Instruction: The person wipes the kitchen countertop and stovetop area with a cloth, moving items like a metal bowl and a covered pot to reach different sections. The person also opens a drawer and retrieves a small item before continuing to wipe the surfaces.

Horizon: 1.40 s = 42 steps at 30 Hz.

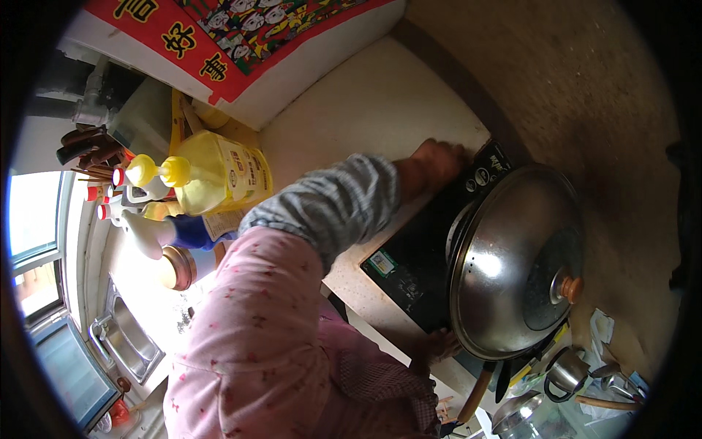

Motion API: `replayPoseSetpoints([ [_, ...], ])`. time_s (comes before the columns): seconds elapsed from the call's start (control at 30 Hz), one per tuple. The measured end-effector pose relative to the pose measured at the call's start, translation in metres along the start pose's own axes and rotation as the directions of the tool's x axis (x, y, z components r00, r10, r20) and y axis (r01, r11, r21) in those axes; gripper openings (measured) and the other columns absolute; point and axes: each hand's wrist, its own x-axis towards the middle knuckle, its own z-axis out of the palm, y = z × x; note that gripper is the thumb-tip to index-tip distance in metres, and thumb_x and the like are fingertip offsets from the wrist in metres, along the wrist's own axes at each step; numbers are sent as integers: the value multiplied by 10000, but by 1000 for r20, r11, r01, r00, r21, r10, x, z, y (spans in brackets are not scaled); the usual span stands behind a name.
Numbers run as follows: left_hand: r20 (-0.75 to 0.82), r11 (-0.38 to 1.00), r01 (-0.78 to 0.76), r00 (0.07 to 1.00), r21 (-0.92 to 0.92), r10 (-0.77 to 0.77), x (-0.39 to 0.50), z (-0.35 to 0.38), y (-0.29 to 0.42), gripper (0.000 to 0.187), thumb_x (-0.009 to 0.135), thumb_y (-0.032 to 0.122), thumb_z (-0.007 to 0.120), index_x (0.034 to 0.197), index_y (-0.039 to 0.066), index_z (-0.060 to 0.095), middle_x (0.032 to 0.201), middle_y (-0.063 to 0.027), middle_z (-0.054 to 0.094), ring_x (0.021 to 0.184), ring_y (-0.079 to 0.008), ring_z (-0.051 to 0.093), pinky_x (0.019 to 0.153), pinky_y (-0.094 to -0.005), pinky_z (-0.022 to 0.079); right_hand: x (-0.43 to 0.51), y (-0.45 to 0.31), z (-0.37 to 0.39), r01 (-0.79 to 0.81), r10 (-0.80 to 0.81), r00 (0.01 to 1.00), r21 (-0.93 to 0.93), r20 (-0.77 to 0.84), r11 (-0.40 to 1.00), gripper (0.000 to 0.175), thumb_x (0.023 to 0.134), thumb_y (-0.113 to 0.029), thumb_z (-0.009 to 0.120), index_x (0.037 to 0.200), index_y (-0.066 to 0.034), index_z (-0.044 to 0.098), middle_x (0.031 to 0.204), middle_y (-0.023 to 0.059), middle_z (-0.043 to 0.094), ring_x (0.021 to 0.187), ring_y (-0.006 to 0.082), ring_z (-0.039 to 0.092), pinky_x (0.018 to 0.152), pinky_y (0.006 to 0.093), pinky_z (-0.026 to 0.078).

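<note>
A black stove (406, 263) with a glossy top lies on the pale counter. On it stands a wok under a domed metal lid (510, 263) with a wooden knob (571, 290). My left hand (439, 159) rests at the stove's upper edge, beside the printed symbols, its fingers curled and partly hidden. At the lower edge, close to the lid's rim and the wok's wooden handle (476, 392), my right hand (439, 345) is in shadow; whether it grips the stove's edge is unclear.
A yellow pump bottle (225, 173), a blue and white spray bottle (181, 233) and a lidded canister (184, 266) stand left of my arm. Farther off is a steel sink (129, 335). A small metal pot (567, 373), ladles and another lid (515, 411) lie at the lower right.
</note>
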Motion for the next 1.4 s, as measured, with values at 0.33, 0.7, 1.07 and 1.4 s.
replayPoseSetpoints([
  [0.33, -63, 991, 123, 990, -51, -126, 99, 5, 6, 390, 878, 147, 624, 1257, 55, 617, 1333, -180, 536, 1212, -311, 568, 962, -420, 493, 7, 29, 24, -14, 10, 998, -65, -56, 998, 436, 989, -300, 466, 1293, 7, 529, 1354, 263, 486, 1269, 469, 402, 1064, 568, 294],
  [0.7, 86, 982, -45, 996, 182, 30, 19, -7, 2, 592, 858, 150, 646, 1419, 149, 458, 1358, -155, 521, 1184, -330, 592, 946, -432, 506, 4, -20, -14, -25, 27, 993, -20, 114, 999, 435, 992, -288, 429, 1291, 15, 514, 1331, 264, 487, 1246, 476, 409, 1037, 579, 315],
  [1.07, -9, 996, 79, 997, 36, -78, 39, 4, 5, 484, 929, 174, 581, 1404, 142, 493, 1331, -170, 578, 1212, -308, 590, 944, -439, 522, 6, -12, -5, 209, -223, 960, -95, -170, 973, 414, 897, -157, 500, 1294, -51, 551, 1322, 212, 524, 1219, 430, 459, 1037, 574, 326],
  [1.4, -28, 991, 27, 999, 128, -24, -153, 62, 9, 439, 928, 168, 486, 1361, 225, 530, 1314, -131, 555, 1117, -326, 623, 896, -432, 539, 8, -8, -9, 323, -330, 921, -66, -207, 944, 414, 904, -126, 487, 1312, -111, 561, 1357, 122, 539, 1244, 339, 481, 1062, 504, 336],
])
